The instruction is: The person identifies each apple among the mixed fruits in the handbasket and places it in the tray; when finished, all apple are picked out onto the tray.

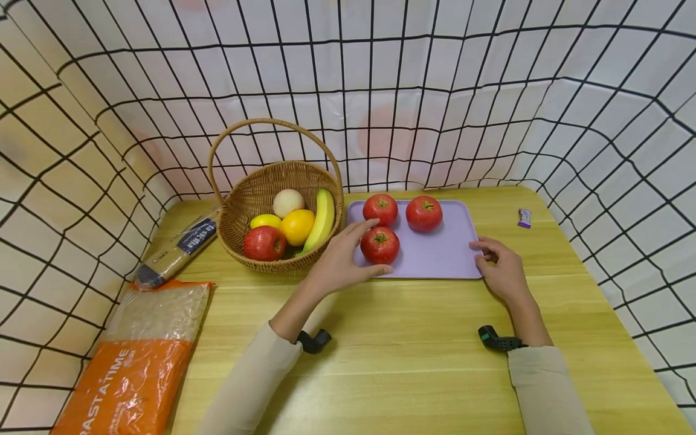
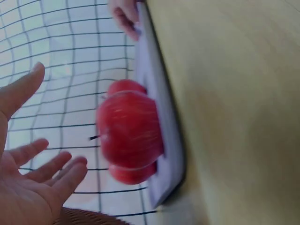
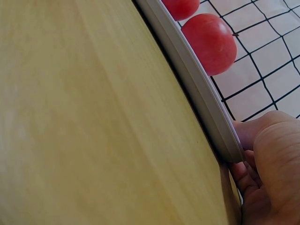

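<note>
We saw the front red apple (image 1: 380, 246) on the left part of the purple tray (image 1: 446, 260), facing the gap between the left hand's (image 1: 341, 261) thumb and fingers; that hand spread wide, apart from the fruit. Two other apples (image 1: 424, 214) sat behind it. Our right hand (image 1: 502, 269) pinched the tray's near right corner. Leftward stood the wicker basket (image 1: 280, 174).

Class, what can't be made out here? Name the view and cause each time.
Head: print on the small purple packet, too small to read.
Head: near end of the orange bag, cropped by the bottom edge.
Left wrist: much of the other two apples, hidden behind the nearest apple.
Left wrist: most of the basket, cropped by the bottom edge.
Right wrist: part of one apple, cropped by the top edge.
</note>
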Motion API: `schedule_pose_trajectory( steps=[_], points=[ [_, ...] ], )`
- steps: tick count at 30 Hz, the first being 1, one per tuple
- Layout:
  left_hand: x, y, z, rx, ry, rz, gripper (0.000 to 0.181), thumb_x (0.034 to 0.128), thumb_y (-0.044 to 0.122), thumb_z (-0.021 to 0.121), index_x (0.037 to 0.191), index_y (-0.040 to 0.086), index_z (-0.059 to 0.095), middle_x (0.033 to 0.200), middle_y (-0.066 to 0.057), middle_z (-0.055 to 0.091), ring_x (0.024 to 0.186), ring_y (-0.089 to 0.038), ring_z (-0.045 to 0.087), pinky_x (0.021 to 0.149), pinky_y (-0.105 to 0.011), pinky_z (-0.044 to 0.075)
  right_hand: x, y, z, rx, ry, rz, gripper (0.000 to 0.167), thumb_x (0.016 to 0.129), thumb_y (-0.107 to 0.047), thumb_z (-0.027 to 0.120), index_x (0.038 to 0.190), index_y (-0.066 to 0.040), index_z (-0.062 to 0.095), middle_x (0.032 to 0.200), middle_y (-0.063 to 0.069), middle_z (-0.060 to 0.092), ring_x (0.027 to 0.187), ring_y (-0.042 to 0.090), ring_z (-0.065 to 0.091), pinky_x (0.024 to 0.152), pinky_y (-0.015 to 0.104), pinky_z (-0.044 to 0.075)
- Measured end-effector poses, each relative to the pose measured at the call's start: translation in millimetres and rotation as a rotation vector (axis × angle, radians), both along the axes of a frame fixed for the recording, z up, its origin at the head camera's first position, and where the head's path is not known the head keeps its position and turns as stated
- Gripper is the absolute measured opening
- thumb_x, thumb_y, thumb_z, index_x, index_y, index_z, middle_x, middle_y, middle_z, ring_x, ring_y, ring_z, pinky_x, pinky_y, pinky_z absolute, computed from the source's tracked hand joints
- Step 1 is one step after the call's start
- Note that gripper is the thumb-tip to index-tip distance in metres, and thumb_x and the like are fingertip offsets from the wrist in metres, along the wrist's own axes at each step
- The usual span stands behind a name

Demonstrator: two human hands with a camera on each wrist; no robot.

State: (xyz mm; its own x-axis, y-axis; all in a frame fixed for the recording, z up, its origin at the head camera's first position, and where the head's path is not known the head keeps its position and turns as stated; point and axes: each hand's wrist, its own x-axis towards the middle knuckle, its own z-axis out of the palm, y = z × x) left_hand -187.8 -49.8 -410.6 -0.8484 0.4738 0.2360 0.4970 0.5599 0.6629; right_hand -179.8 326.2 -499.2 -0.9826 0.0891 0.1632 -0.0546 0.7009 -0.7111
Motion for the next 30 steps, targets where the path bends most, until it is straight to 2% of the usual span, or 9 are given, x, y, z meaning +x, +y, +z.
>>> schedule_pose_trajectory(
  steps=[5, 8, 11, 15, 18, 20, 26, 30],
  points=[
    [5.0, -18.0, 12.8, 0.097, 0.011, -0.044, 0.085, 0.0815, 0.049, 0.086, 0.152, 0.019, 0.049, 0.149, -0.002, 0.055, 0.129, -0.022, 0.058, 0.109, -0.036, 0.051, -0.8, 1, -2.1, 0.005, 0.006, 0.003, 0.030, 0.100, -0.007, 0.061, 0.127, -0.005, 0.071, 0.149, 0.020, 0.056, 0.099, 0.011, 0.053, 0.075, 0.002, 0.038],
    [6.1, -33.4, 19.5, 0.155, -0.011, -0.031, 0.082, 0.0823, 0.043, 0.087, 0.152, 0.019, 0.050, 0.149, -0.002, 0.056, 0.128, -0.019, 0.059, 0.107, -0.033, 0.053, -0.4, 2, -2.8, 0.007, -0.002, 0.003, 0.030, 0.100, -0.007, 0.060, 0.128, -0.005, 0.070, 0.150, 0.019, 0.055, 0.099, 0.012, 0.053, 0.076, 0.003, 0.039],
    [5.3, -50.1, 26.3, 0.192, -0.007, -0.010, 0.080, 0.0818, 0.038, 0.088, 0.150, 0.018, 0.052, 0.147, -0.004, 0.057, 0.128, -0.022, 0.059, 0.106, -0.036, 0.054, 0.1, 3, -3.1, 0.006, -0.006, 0.001, 0.030, 0.100, -0.007, 0.060, 0.128, -0.005, 0.070, 0.150, 0.020, 0.055, 0.101, 0.014, 0.053, 0.077, 0.003, 0.039],
    [3.5, -72.4, 34.7, 0.164, 0.043, 0.047, 0.074, 0.0818, 0.039, 0.088, 0.146, 0.018, 0.057, 0.144, -0.002, 0.060, 0.129, -0.023, 0.059, 0.107, -0.040, 0.054, 0.8, 3, -3.0, 0.002, -0.015, -0.002, 0.030, 0.101, -0.008, 0.059, 0.128, -0.005, 0.070, 0.150, 0.020, 0.055, 0.103, 0.018, 0.053, 0.077, 0.004, 0.038],
    [2.0, -88.6, 38.1, 0.127, 0.079, 0.098, 0.071, 0.0824, 0.042, 0.087, 0.144, 0.019, 0.058, 0.143, -0.002, 0.062, 0.130, -0.021, 0.059, 0.109, -0.043, 0.052, 1.4, 3, -2.4, 0.001, -0.024, -0.003, 0.031, 0.101, -0.008, 0.059, 0.130, -0.005, 0.070, 0.150, 0.020, 0.054, 0.105, 0.021, 0.053, 0.077, 0.004, 0.038],
    [0.7, -98.1, 38.7, 0.114, 0.095, 0.126, 0.071, 0.0823, 0.042, 0.087, 0.143, 0.019, 0.059, 0.143, -0.004, 0.063, 0.129, -0.024, 0.060, 0.107, -0.047, 0.052, 1.6, 4, -2.0, 0.002, -0.026, -0.004, 0.031, 0.101, -0.008, 0.059, 0.130, -0.005, 0.069, 0.150, 0.020, 0.054, 0.106, 0.022, 0.053, 0.078, 0.003, 0.038],
    [-0.9, -116.5, 39.9, 0.086, 0.094, 0.209, 0.072, 0.0791, 0.046, 0.088, 0.141, 0.020, 0.061, 0.137, -0.004, 0.066, 0.112, -0.032, 0.065, 0.089, -0.051, 0.054, 0.0, 4, -3.2, 0.005, -0.017, -0.003, 0.031, 0.101, -0.007, 0.059, 0.130, -0.005, 0.069, 0.150, 0.020, 0.054, 0.103, 0.019, 0.052, 0.077, 0.002, 0.038],
    [-0.1, -124.2, 39.0, 0.035, 0.078, 0.237, 0.073, 0.0802, 0.050, 0.085, 0.142, 0.020, 0.061, 0.138, -0.006, 0.064, 0.102, -0.032, 0.066, 0.085, -0.050, 0.053, -1.5, 4, -5.2, 0.003, -0.009, -0.001, 0.031, 0.100, -0.007, 0.060, 0.130, -0.005, 0.070, 0.149, 0.020, 0.055, 0.102, 0.017, 0.053, 0.077, 0.002, 0.038]
  ],
)
